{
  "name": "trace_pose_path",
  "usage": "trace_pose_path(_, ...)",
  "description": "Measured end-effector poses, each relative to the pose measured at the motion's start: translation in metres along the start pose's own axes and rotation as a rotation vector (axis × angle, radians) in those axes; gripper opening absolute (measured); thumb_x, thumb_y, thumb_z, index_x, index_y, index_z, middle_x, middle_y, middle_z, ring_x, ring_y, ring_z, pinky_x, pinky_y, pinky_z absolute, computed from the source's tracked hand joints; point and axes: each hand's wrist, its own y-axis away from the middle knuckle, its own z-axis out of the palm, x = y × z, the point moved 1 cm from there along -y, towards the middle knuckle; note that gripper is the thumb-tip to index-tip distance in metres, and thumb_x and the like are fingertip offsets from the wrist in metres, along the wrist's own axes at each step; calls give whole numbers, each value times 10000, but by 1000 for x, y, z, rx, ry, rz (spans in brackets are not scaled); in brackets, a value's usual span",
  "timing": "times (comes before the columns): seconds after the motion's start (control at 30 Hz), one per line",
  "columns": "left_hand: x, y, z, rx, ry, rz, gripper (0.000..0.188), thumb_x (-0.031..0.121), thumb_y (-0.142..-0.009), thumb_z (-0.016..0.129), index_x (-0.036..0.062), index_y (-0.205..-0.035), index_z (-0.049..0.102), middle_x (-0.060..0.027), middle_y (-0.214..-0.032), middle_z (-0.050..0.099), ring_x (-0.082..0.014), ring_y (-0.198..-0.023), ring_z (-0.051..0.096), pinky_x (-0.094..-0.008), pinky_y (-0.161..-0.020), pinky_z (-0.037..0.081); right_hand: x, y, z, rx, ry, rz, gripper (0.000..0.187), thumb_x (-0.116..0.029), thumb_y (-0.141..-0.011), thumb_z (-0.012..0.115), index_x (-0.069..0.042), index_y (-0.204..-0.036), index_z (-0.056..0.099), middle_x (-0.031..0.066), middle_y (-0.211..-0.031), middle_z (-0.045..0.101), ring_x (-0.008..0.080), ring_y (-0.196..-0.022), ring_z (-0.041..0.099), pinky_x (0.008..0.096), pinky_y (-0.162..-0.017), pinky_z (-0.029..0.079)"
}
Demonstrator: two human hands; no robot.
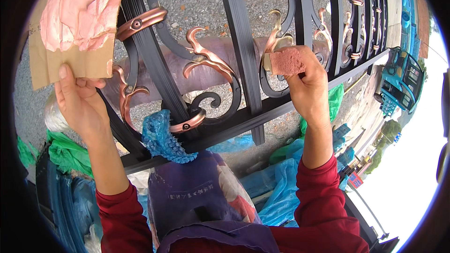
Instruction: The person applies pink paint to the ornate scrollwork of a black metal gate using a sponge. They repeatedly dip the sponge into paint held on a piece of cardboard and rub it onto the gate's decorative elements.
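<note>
My left hand [86, 105] grips the lower edge of a cardboard sheet [70, 63], thumb in front. Wet pink-copper paint [77, 7] is smeared thickly over the sheet's upper part. Between the fingers of my right hand [309, 89] is a small sponge block [287, 62], its face coated in the same paint. The sponge is at a scroll [275, 26] of a black metal fence panel [243, 42]; whether they touch I cannot tell. That scroll looks gold, while the scroll to its left [208, 56] and the collars [140, 22] are copper-coloured.
Blue bubble wrap [164, 136] hangs over the panel's lower rail. Beneath the panel lies a plastic-wrapped roll [211, 77] on gravel ground. Around my apron [187, 192] are blue sheeting [281, 201] and green plastic [70, 152]. A teal vehicle [401, 82] stands off to the right.
</note>
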Motion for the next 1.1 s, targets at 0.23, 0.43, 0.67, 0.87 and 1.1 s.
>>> trace_pose_path(0.23, -2, -1, -3, 10, 34, 12, 258, 230, -999, 552, -16, -1076, 563, -131, -909, 682, -155, -637, 624, -264, -536, 492, 2, -4, -3, 106, -162, 80, 212, 46, -830, 647, -8, -1034, 651, 93, -935, 622, 188, -750, 596, 280, -661, 468)
trace_pose_path(0.43, 4, 1, 3, -13, 38, 4, 251, 230, -999, 553, -13, -1060, 558, -135, -896, 684, -154, -631, 620, -267, -530, 485, 0, 10, -4, -16, -20, 56, 227, 63, -815, 634, -8, -1030, 654, 101, -948, 629, 204, -773, 608, 281, -676, 472)
trace_pose_path(0.67, 1, -2, 0, -21, 49, -4, 237, 229, -997, 558, -7, -1022, 557, -142, -882, 683, -167, -616, 618, -273, -532, 483, 14, 18, 4, 127, -241, 127, 223, 51, -831, 643, -4, -1046, 647, 74, -973, 669, 148, -888, 626, 264, -803, 488)
trace_pose_path(0.87, 0, -3, -9, -5, 22, -20, 226, 223, -992, 566, -3, -1005, 560, -142, -870, 684, -170, -607, 616, -277, -534, 487, 17, 26, 7, 201, -256, 204, 232, 59, -823, 623, -12, -1041, 655, 74, -977, 671, 167, -901, 638, 279, -814, 489)
trace_pose_path(1.1, 0, -4, -4, 10, 1, -16, 234, 230, -994, 565, -4, -998, 568, -135, -857, 681, -165, -601, 612, -274, -536, 485, 20, 27, 11, 158, -175, 136, 261, 97, -828, 599, 2, -1066, 649, 35, -979, 656, 108, -926, 600, 241, -851, 460)
